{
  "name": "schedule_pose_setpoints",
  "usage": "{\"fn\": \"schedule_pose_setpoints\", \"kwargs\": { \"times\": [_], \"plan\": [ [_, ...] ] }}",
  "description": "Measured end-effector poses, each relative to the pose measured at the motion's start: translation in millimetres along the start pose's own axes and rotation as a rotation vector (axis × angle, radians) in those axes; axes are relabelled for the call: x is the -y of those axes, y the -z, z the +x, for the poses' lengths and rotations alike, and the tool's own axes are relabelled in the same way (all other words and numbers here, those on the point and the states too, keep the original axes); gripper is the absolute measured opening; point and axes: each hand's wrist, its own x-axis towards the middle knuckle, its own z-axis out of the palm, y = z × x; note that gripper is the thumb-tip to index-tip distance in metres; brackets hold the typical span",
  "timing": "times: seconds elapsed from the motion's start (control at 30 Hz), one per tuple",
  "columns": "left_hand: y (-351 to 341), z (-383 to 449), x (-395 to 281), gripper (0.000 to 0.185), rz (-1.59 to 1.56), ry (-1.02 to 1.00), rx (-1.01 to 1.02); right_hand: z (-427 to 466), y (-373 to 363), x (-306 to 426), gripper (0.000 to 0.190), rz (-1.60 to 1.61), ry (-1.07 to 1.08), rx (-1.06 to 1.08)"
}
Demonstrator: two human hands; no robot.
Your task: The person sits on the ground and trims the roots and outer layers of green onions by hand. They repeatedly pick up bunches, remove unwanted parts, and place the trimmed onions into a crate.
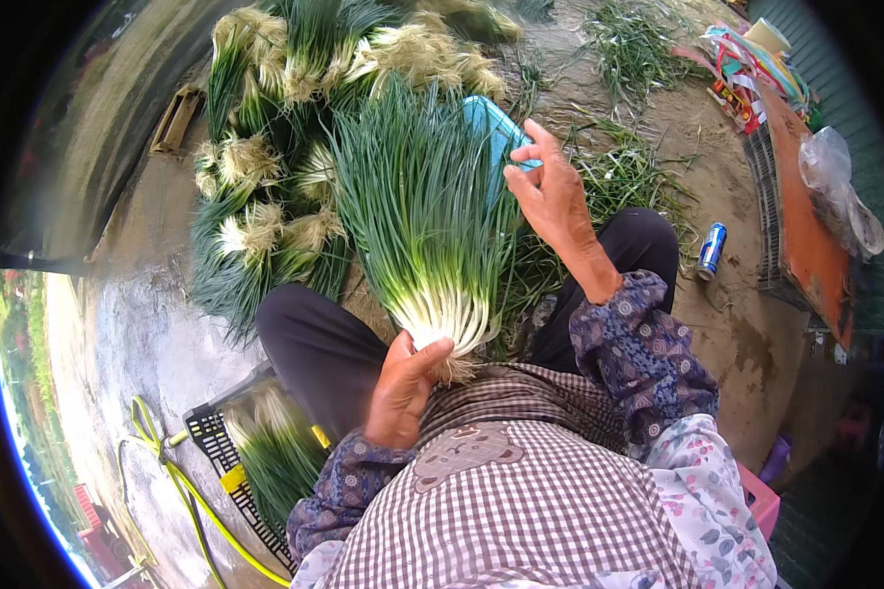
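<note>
My left hand [405,383] grips a large bunch of green onions [435,221] near its white, rooty end, at my lap. The green leaves fan out away from me, across the rim of a blue plastic basin [497,129]. My right hand [556,191] is raised to the right of the leaves, fingers apart and partly bent, with nothing visible in it. Beyond and to the left, several more bunches of green onions [254,228] lie piled on the ground, their pale roots showing.
Loose leaf trimmings [633,169] litter the ground at right, near a blue drink can [711,252]. An orange board [810,228] carries a clear plastic bag [829,166]. To my left, a black crate [221,442] holds onions beside a yellow strap [191,493]. A pink stool [760,501] shows at right.
</note>
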Motion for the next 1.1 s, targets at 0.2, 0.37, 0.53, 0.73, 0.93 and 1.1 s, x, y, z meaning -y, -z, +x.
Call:
{"fn": "schedule_pose_setpoints", "kwargs": {
  "times": [0.2, 0.37, 0.53, 0.73, 0.93, 1.1],
  "plan": [
    [-9, 6, 2, 0.058, 0.053, -0.006, 0.03, -134, 27, 5, 0.037, 0.248, -0.42, 0.181],
    [-15, 10, 6, 0.058, 0.092, -0.033, 0.023, -151, 12, 25, 0.026, 0.762, -0.77, 0.395],
    [-13, 12, 12, 0.051, 0.023, -0.068, -0.021, -158, 43, 59, 0.014, 1.056, -0.62, 0.66],
    [-39, 7, 6, 0.052, 0.003, -0.078, -0.003, -160, 51, 60, 0.013, 1.229, -0.47, 0.35],
    [-27, 16, 10, 0.053, 0.151, -0.117, 0.022, -157, 30, 43, 0.013, 1.046, -0.7, 0.24],
    [-16, 30, 16, 0.042, 0.14, -0.195, -0.084, -162, 53, 89, 0.009, 1.24, -0.209, 0.727]
  ]
}}
